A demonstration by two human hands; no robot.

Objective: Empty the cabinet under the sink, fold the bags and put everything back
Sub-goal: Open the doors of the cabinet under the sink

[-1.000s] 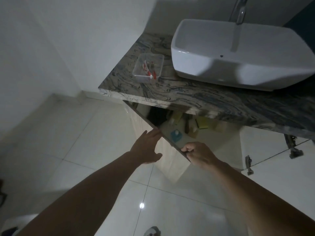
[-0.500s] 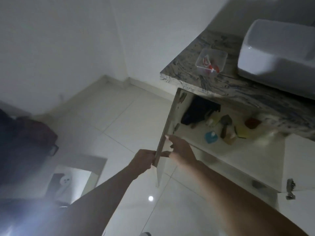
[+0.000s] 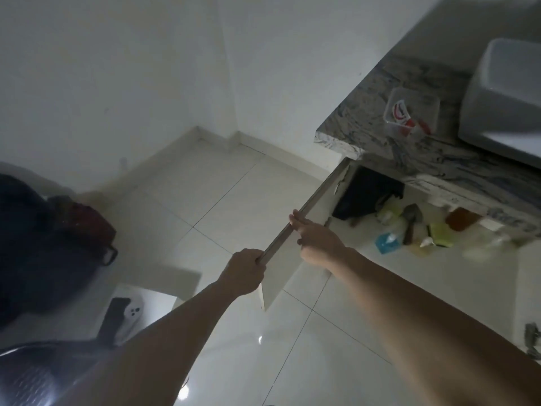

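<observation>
The white cabinet door (image 3: 314,209) under the marble counter (image 3: 380,133) stands swung wide open, seen edge-on. My left hand (image 3: 243,272) grips its outer edge near the bottom corner. My right hand (image 3: 317,240) holds the same edge higher up, fingers wrapped over it. Inside the cabinet lie a black bag (image 3: 367,193), a blue item (image 3: 386,243), a yellow-green pack (image 3: 442,234), an orange-brown item (image 3: 462,219), a small trowel-like tool (image 3: 411,221) and pale bottles.
A white basin (image 3: 503,95) sits on the counter beside a clear box (image 3: 411,111) with a red-and-white tube. Dark bags (image 3: 44,238) rest at the left, with a white device (image 3: 131,313) on a low white surface. The floor is pale glossy tile.
The door has swung further open and my view has turned left. My left hand went from resting flat on the door face to gripping its edge; my right hand stays on the edge.
</observation>
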